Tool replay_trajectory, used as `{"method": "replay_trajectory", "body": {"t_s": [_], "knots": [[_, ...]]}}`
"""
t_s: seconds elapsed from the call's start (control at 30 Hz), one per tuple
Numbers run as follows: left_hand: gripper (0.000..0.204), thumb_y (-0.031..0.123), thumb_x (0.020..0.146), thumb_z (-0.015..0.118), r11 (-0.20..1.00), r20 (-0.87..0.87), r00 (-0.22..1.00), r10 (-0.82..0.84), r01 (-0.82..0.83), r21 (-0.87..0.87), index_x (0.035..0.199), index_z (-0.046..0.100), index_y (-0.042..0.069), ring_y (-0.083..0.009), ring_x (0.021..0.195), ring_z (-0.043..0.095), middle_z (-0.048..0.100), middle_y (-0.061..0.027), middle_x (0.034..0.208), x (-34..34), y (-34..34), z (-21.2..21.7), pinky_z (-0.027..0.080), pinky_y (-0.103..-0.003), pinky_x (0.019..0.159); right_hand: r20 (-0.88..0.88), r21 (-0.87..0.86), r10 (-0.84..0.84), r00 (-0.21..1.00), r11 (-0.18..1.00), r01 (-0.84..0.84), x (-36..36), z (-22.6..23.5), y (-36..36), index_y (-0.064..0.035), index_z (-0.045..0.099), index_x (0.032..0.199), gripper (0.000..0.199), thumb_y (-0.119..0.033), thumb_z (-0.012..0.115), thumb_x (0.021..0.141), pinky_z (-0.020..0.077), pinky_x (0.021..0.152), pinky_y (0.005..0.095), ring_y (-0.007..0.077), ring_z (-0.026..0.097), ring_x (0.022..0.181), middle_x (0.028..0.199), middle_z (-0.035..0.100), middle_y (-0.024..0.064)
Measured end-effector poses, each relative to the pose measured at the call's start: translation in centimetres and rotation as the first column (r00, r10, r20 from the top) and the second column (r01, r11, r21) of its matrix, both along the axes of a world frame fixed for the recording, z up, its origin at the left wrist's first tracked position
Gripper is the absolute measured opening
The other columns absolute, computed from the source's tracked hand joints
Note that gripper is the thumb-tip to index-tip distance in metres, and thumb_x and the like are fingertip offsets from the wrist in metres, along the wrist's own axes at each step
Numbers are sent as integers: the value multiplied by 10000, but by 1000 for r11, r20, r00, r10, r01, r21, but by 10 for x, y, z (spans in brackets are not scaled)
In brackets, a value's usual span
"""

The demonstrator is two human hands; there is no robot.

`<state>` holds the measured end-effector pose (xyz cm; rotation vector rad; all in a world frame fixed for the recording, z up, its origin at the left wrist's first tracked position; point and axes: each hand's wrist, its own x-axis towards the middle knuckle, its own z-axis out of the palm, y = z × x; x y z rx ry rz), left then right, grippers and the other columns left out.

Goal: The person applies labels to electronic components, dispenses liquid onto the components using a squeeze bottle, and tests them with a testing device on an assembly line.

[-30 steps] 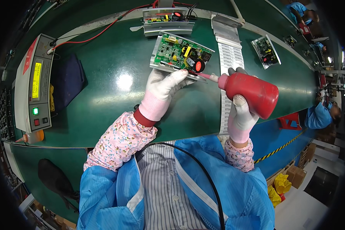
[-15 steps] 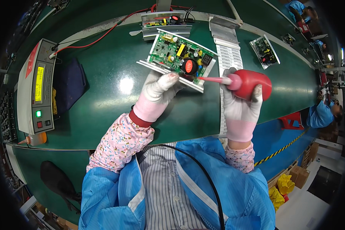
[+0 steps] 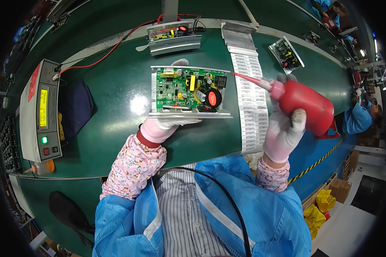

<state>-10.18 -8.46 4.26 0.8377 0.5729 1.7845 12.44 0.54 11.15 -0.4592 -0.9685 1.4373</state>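
Observation:
A green circuit board [image 3: 169,92] in a silver metal bracket is held up over the bench by my left hand [image 3: 161,127], gloved in white and pink. Its fingers wrap round behind the board; one fingertip shows above the upper edge. On the board stand a yellow transformer and a round black part with a red label. My right hand [image 3: 282,130], also gloved, grips a red squeeze bottle [image 3: 308,105]. The bottle's thin nozzle points left, its tip just off the board's upper right corner, not touching it.
Strips of printed labels [image 3: 249,103] lie right of the board. At left stands a tester [image 3: 42,107] with a lit yellow display, beside a dark blue cloth [image 3: 77,109]. Other boards [image 3: 176,36] [image 3: 285,55] rest farther back. A small orange bottle [image 3: 45,167] sits at the bench edge.
The board has turned from slanted to nearly level and now faces me. My right hand has drawn the bottle right, taking its nozzle away from the board's lower right part.

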Motion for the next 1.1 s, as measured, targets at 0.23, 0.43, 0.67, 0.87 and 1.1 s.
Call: {"method": "replay_trajectory", "body": {"t_s": [0.23,0.43,0.67,0.87,1.1], "knots": [[1211,-46,604,914,993,-5,998,-55,55,-101,1570,205,129,-349,1294,586,505,-180,1477,2,1,6,508,-488,1092,189,156,-88,978,986,59,-10,-14,0,-90,414,1427,711,-123,753,803,477,1088,543,421,507,1346,1432,502,200],[1166,-80,635,879,984,134,987,-88,108,-144,1572,218,129,-350,1296,585,503,-185,1482,3,-2,10,512,-475,1089,297,173,-96,950,984,45,-5,-14,4,-115,415,1429,722,-115,756,793,477,1091,548,442,528,1316,1379,531,168],[1076,-169,692,777,984,258,962,-93,128,-123,1580,242,121,-356,1296,583,499,-193,1491,6,-8,-6,521,-460,1081,58,277,-81,995,959,62,-14,-16,7,-80,484,1391,755,17,811,717,534,1026,520,415,634,1181,1325,606,202],[884,-197,754,659,941,404,907,-117,232,-248,1543,344,46,-394,1304,563,520,-216,1471,2,-20,-17,466,-537,1114,174,493,-172,970,868,66,-21,-11,0,-89,463,1392,710,-59,805,771,554,1001,516,408,608,1223,1338,572,197],[620,-90,835,667,949,454,864,-216,296,-112,1426,484,-54,-372,1222,632,606,-248,1368,-2,-16,-15,525,-444,1075,375,369,-395,839,893,256,-1,-24,15,-27,474,1380,665,-57,799,801,491,1071,570,407,634,1184,1340,597,231]]}}
